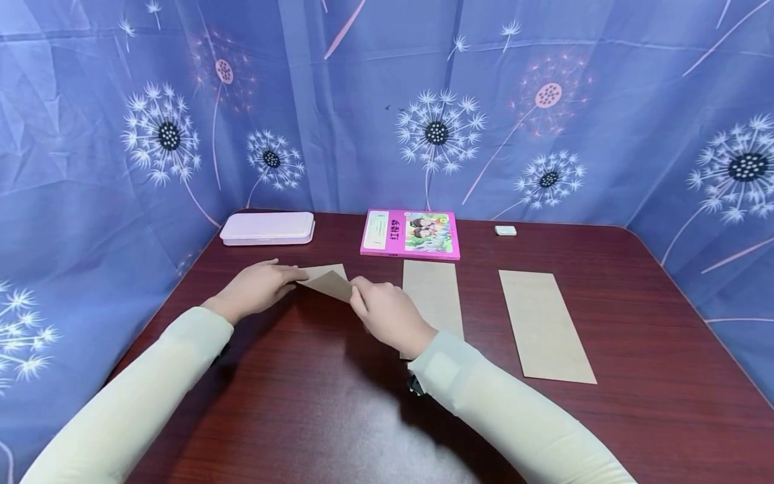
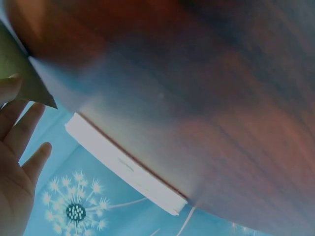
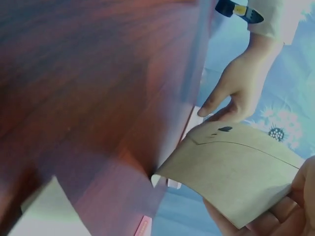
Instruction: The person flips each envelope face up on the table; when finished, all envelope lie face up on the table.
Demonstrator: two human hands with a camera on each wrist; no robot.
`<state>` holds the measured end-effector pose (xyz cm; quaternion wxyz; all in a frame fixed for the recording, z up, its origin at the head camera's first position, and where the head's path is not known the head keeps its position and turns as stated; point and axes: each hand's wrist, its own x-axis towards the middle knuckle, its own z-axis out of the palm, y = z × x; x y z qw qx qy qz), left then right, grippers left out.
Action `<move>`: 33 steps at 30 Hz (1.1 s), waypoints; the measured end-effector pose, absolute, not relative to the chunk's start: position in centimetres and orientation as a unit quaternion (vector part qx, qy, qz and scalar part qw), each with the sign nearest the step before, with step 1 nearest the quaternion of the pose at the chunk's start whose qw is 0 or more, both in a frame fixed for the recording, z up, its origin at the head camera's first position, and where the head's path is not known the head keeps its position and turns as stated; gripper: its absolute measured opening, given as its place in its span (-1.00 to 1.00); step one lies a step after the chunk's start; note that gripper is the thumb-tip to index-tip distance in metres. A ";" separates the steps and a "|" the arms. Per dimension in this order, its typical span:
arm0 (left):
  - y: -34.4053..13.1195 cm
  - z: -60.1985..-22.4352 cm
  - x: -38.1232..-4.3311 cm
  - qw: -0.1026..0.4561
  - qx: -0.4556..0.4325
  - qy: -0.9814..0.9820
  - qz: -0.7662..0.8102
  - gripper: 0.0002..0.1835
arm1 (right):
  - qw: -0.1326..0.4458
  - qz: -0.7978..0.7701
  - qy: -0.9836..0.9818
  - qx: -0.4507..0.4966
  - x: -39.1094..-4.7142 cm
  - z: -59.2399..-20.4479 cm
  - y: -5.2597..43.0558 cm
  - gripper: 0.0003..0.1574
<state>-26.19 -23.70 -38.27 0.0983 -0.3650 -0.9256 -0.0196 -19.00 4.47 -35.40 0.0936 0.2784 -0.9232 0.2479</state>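
Observation:
Between my two hands a brown paper envelope (image 1: 329,282) is held up over the table, its sheet bent. My left hand (image 1: 260,288) pinches its left end between thumb and fingers; in the left wrist view a pointed corner of the envelope (image 2: 27,73) sticks out past the fingers. The right hand (image 1: 390,314) grips the opposite end. A flap line and a small dark mark show on the envelope (image 3: 241,172) in the right wrist view. Partly behind my right hand lies a second brown envelope (image 1: 432,296), flat on the table. A third envelope (image 1: 547,326) lies farther right.
A pale pencil case (image 1: 267,230) stands at the back left of the dark red wooden table (image 1: 290,410). A pink picture book (image 1: 411,234) lies at the back middle, and a small white block (image 1: 505,230) right of it. Blue dandelion-print cloth (image 1: 363,121) hangs around the table.

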 end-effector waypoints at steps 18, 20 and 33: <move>-24.6 -34.6 -25.5 0.113 -0.336 -0.932 -0.076 -0.82 | 0.091 0.349 -0.904 0.229 -20.1 -34.3 5.5 -0.69; -24.8 -34.2 -25.4 0.113 -0.334 -0.932 -0.086 -0.84 | 0.082 0.368 -0.900 0.219 -20.2 -34.2 5.5 -0.68; -26.6 -31.6 -24.6 0.077 -0.290 -0.940 -0.165 -0.85 | 0.030 0.442 -0.882 0.160 -21.1 -34.5 5.0 -0.60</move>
